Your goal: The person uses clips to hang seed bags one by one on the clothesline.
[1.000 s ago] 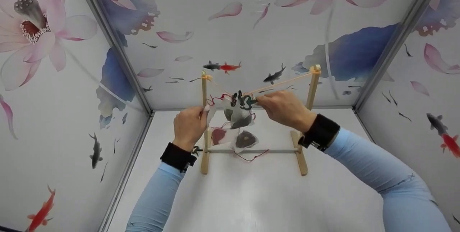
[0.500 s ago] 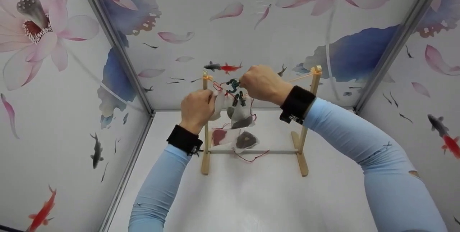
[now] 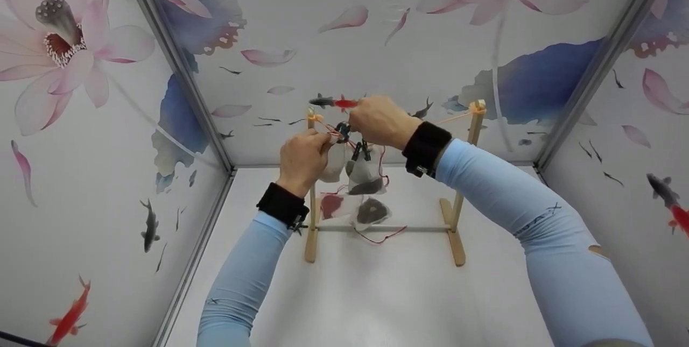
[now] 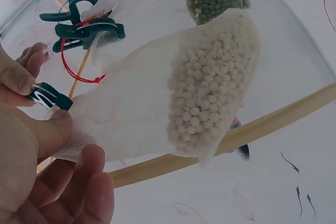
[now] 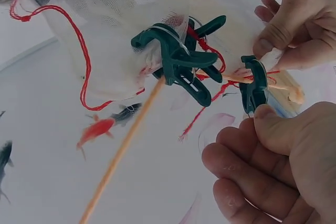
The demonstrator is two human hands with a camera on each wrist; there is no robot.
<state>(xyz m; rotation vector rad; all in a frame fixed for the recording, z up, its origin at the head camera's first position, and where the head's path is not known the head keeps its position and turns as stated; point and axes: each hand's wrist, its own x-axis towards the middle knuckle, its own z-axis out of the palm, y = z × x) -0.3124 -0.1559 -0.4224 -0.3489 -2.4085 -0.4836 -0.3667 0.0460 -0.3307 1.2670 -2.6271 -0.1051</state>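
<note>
On the worktop (image 3: 398,293) stands a wooden frame (image 3: 458,212), an orange cord (image 5: 124,149) strung between its posts. Near the left post, the left hand (image 3: 304,161) pinches a mesh bag (image 4: 147,93) of white balls by its gathered top, beside the cord, and the right hand (image 3: 385,122) pinches a small green clip (image 5: 253,85) there between thumb and forefinger. Should the clip bite only the mesh's edge, the bag's weight could probably drag it loose; its sprung handles might also slip those fingertips
</note>
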